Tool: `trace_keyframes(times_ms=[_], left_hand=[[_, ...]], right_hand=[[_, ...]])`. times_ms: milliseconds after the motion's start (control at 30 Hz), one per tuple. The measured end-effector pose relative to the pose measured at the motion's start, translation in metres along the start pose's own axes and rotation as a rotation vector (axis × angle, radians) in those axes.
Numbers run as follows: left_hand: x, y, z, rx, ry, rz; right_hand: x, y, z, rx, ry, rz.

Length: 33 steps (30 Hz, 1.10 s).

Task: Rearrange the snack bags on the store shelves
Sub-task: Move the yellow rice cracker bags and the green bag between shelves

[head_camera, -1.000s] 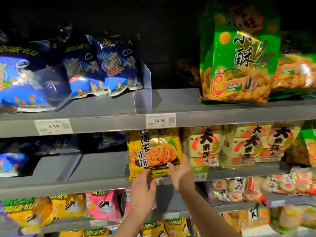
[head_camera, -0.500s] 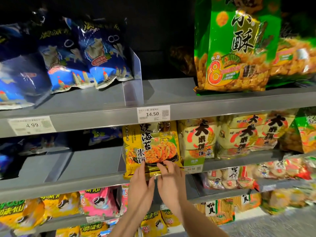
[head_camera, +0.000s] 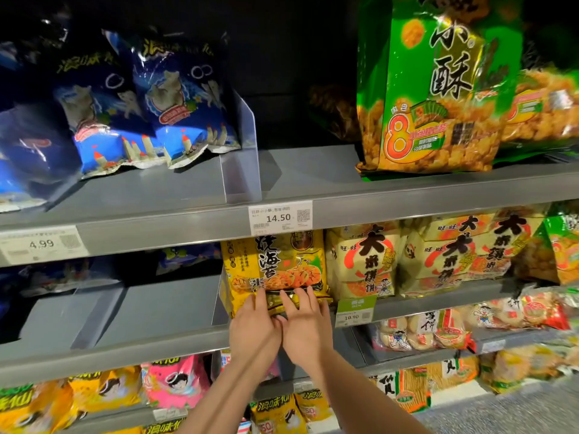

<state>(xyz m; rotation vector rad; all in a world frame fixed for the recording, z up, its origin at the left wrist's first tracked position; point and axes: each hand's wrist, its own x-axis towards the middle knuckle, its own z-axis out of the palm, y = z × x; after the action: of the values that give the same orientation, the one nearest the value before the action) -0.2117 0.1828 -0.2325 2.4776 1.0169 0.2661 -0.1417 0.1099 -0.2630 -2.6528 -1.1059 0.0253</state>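
Observation:
A yellow seaweed rice-cracker bag (head_camera: 275,264) stands upright at the front of the middle shelf (head_camera: 156,349), just right of a clear divider. My left hand (head_camera: 255,324) and my right hand (head_camera: 305,324) lie side by side, fingers flat against the bag's bottom edge, touching each other. The fingers press on the bag; I see no closed grip. Cream-and-red rice-cracker bags (head_camera: 366,264) stand directly to the right of it. A tall green snack bag (head_camera: 435,89) stands on the top shelf (head_camera: 313,195); blue chip bags (head_camera: 175,101) lean at top left.
Price tags read 14.50 (head_camera: 280,217), 4.99 (head_camera: 40,244) and 10.90 (head_camera: 354,311). A clear divider (head_camera: 242,151) splits the top shelf. Bare grey shelf lies left of the yellow bag. Pink and yellow bags (head_camera: 175,380) fill the lower shelf; more cracker packs (head_camera: 438,327) sit lower right.
My hands have closed in on each other at the bottom of the yellow bag, and the bag sits further back and more upright. The view has moved closer to the shelf.

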Motion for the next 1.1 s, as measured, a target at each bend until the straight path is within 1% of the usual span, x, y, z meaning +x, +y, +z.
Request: trace_keyframes(times_ms=[67,200,233,333,367,467,600,667,767,867,967,1100], left_hand=[[0.006,0.001,0.001,0.021,-0.03,-0.014],[0.005,-0.002,0.004,0.061,-0.072,-0.001],[0.002,-0.004,0.005,0.093,-0.082,0.013],[-0.012,-0.008,0.012,0.163,-0.087,0.046],[-0.016,-0.01,0.014,0.165,-0.081,0.041],[-0.026,-0.01,0.016,0.177,-0.035,0.027],[-0.025,-0.005,0.011,0.169,-0.007,0.029],[-0.022,-0.001,0.008,0.172,0.0,0.039],[-0.015,0.002,0.003,0.178,0.019,0.04],[-0.007,0.001,-0.002,0.177,0.037,0.035],[-0.003,-0.001,-0.002,0.15,0.038,0.058],[-0.004,-0.007,0.006,0.15,0.009,0.085]], right_hand=[[0.008,0.001,-0.005,0.068,-0.126,0.009],[0.002,0.007,-0.012,0.067,-0.195,-0.01],[-0.002,0.008,-0.01,0.064,-0.176,-0.02],[-0.017,0.009,-0.01,0.071,-0.022,-0.021],[-0.021,0.009,-0.011,0.072,0.002,-0.018],[-0.027,0.011,-0.013,0.044,0.005,-0.017],[-0.029,0.021,-0.013,-0.005,0.049,0.079],[-0.029,0.025,-0.014,-0.021,0.076,0.095],[-0.024,0.027,-0.015,-0.025,0.084,0.071],[-0.017,0.027,-0.012,-0.038,0.093,0.092],[-0.009,0.023,-0.012,-0.011,0.061,0.1],[-0.006,0.022,-0.012,0.011,-0.038,0.114]])
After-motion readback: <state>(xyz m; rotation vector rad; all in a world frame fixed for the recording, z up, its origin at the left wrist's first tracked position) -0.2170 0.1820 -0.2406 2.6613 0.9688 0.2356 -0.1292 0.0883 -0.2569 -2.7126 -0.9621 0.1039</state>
